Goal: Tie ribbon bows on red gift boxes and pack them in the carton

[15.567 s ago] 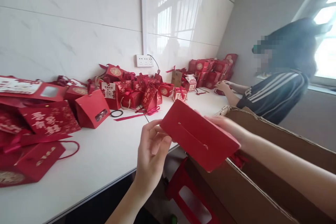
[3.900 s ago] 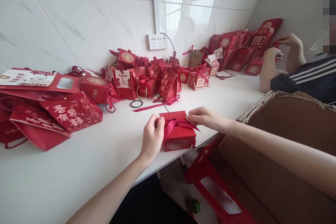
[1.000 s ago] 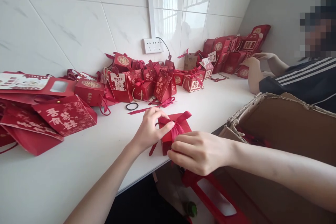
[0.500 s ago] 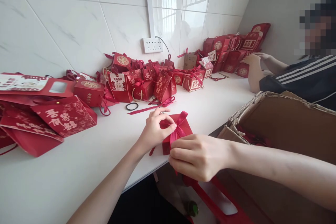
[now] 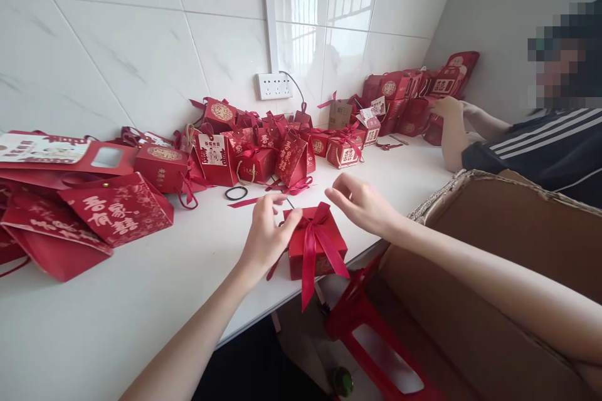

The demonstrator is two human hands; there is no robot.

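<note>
A small red gift box (image 5: 330, 232) sits at the table's front edge, a dark pink ribbon (image 5: 311, 247) tied on top with its two tails hanging down the front. Beside the box's left side is my left hand (image 5: 268, 235), thumb and forefinger apart, the thumb at the top corner; whether it touches the box is hard to tell. Just beyond the box's right back corner, my right hand (image 5: 364, 203) hovers with loosely bent fingers and nothing in it. Behind my hands lie a black ring-shaped band (image 5: 236, 193) and a loose dark pink ribbon (image 5: 296, 187).
Red gift boxes (image 5: 214, 160) line the wall, with larger ones (image 5: 122, 210) at left. A cardboard carton (image 5: 475, 213) stands at right, near a red plastic stool (image 5: 350, 319) below. A co-worker's hands (image 5: 449, 109) are at boxes at the far right.
My right hand has let go of the ribbon and moved up and back, uncovering the box front and ribbon tails. My left hand has shifted slightly left, off the bow.
</note>
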